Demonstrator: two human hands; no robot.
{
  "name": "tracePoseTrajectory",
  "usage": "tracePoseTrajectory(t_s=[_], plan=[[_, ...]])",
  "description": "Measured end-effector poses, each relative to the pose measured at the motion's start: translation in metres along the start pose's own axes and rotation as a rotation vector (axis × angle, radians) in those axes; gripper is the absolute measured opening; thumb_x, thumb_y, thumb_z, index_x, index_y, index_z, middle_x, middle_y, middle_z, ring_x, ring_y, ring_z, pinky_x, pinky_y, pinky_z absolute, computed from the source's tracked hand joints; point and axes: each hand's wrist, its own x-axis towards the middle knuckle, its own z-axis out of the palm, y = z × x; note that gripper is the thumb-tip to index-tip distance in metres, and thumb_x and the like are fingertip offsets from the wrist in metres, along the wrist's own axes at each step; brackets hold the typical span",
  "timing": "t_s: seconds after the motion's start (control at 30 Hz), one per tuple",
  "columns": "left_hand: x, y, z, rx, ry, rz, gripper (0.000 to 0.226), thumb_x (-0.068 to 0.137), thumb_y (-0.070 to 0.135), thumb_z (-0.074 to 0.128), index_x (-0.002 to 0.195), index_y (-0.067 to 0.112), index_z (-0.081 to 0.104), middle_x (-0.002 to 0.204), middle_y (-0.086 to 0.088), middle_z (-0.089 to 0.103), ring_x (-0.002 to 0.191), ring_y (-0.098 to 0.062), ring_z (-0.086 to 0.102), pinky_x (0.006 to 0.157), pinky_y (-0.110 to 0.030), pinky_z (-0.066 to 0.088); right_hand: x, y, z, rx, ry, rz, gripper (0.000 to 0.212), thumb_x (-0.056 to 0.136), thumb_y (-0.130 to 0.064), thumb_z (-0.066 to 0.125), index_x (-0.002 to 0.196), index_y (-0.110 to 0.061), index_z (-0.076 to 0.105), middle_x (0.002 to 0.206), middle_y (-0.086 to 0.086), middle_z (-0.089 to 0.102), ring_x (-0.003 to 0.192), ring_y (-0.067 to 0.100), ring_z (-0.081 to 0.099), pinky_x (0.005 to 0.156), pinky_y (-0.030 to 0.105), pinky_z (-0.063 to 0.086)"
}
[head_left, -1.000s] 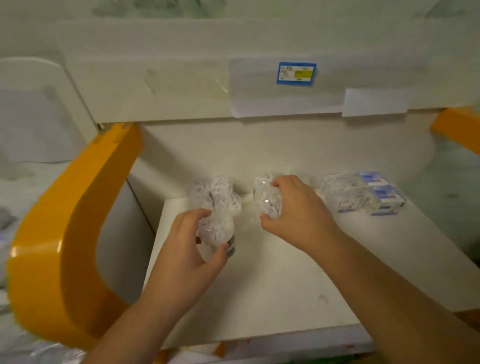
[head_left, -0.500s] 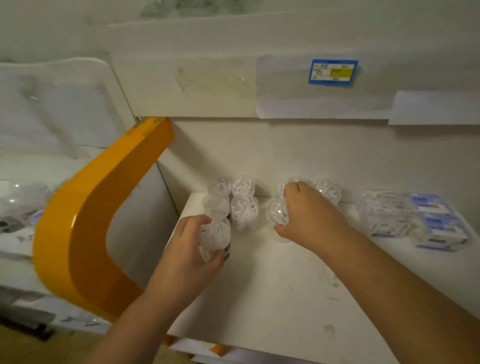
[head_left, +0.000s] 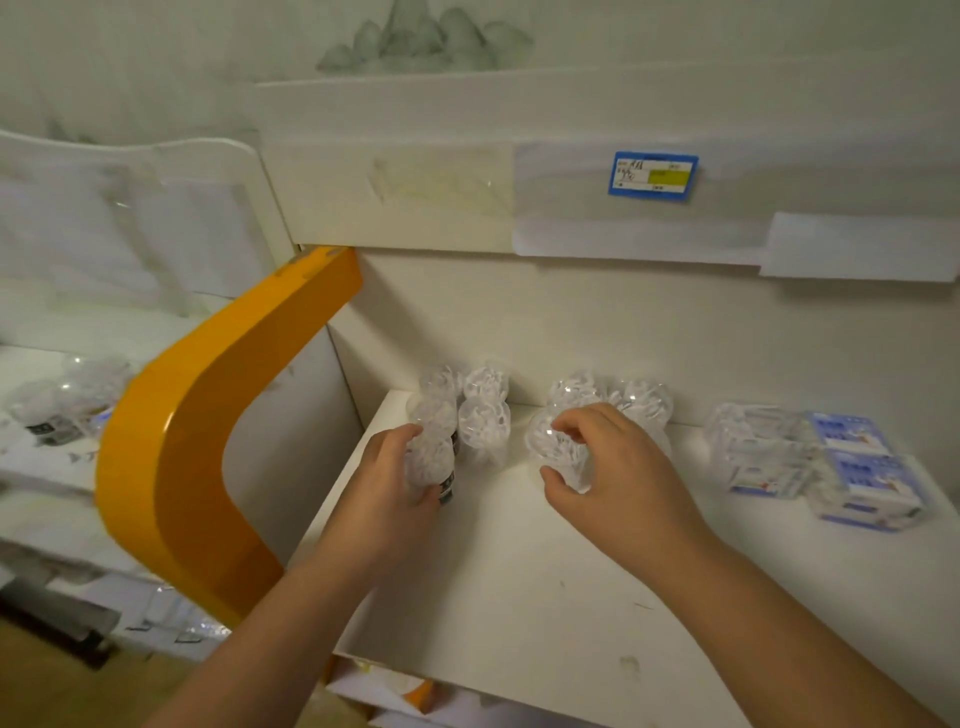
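the left hand (head_left: 387, 483) grips a clear jar (head_left: 434, 460) by its side on the white shelf (head_left: 519, 571); the right hand (head_left: 618, 467) curls round a second jar (head_left: 553, 444). both seem light, slippery and thin-walled, so a gentle mid-body hold is best.

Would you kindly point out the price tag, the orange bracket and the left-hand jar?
price tag (head_left: 653, 175): head view, its middle.
orange bracket (head_left: 156, 457): head view, curved bend.
left-hand jar (head_left: 431, 462): head view, clear wall.
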Motion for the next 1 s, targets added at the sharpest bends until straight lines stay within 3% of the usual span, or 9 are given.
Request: tracePoseTrajectory(t_s=[0.17,0.4,0.53,0.67,0.77,0.9,1.0], plan=[[-0.002,0.006,-0.003,-0.013,-0.009,-0.034,0.077,0.08,0.032,0.072,0.145,0.032,0.03,0.145,0.006,0.036,0.129,-0.015,0.042,0.098,-0.025,0.035,-0.011,0.002,-0.005,0.025,-0.005,-0.006,0.039,0.079,-0.036,0.07,0.116,-0.03,0.058,0.114,-0.02,0.053,0.106,0.003,0.052,0.091,0.025,0.046],[-0.027,0.034,-0.039,0.179,0.089,0.094,0.079,0.077,0.043,0.074,0.142,0.038,0.03,0.14,0.015,0.037,0.122,-0.008,0.042,0.099,-0.031,0.041,-0.008,-0.005,-0.002,0.191,0.033,0.015,0.035,0.078,-0.029,0.076,0.109,-0.028,0.06,0.105,-0.02,0.055,0.1,-0.002,0.053,0.085,0.011,0.041],[-0.043,0.046,-0.063,0.224,0.151,0.196,0.069,0.082,0.049,0.065,0.142,0.037,0.033,0.135,0.023,0.036,0.117,0.004,0.038,0.096,-0.019,0.037,-0.004,-0.02,0.003,0.232,0.007,0.042,0.037,0.079,-0.03,0.075,0.112,-0.03,0.058,0.106,-0.022,0.053,0.1,-0.005,0.053,0.082,0.005,0.039],[-0.061,0.046,-0.09,0.183,0.212,0.221,0.065,0.082,0.051,0.064,0.139,0.042,0.034,0.121,0.034,0.028,0.108,0.012,0.034,0.084,-0.007,0.033,-0.001,-0.044,0.01,0.217,0.003,0.053,0.043,0.08,-0.032,0.074,0.119,-0.028,0.056,0.107,-0.02,0.052,0.1,-0.003,0.052,0.084,0.008,0.041],[-0.072,0.04,-0.118,0.185,0.262,0.293,0.063,0.081,0.047,0.065,0.138,0.037,0.04,0.123,0.03,0.033,0.11,0.008,0.038,0.088,-0.011,0.034,0.001,-0.069,0.013,0.207,0.022,0.05,0.045,0.079,-0.034,0.074,0.12,-0.028,0.056,0.108,-0.019,0.053,0.101,-0.001,0.054,0.09,0.02,0.047],[-0.085,0.013,-0.163,0.178,0.33,0.34,0.056,0.082,0.041,0.069,0.133,0.031,0.048,0.131,0.017,0.044,0.119,-0.004,0.046,0.094,-0.019,0.037,0.0,-0.113,0.017,0.179,0.039,0.038,0.045,0.079,-0.034,0.075,0.12,-0.029,0.057,0.11,-0.018,0.055,0.101,-0.001,0.053,0.087,0.013,0.042],[-0.097,-0.023,-0.2,0.216,0.341,0.324,0.057,0.083,0.042,0.068,0.135,0.031,0.047,0.132,0.015,0.043,0.12,-0.006,0.044,0.094,-0.023,0.04,-0.005,-0.156,0.025,0.163,0.065,0.02,0.047,0.078,-0.035,0.074,0.122,-0.028,0.057,0.112,-0.016,0.055,0.103,-0.001,0.053,0.09,0.015,0.043]])
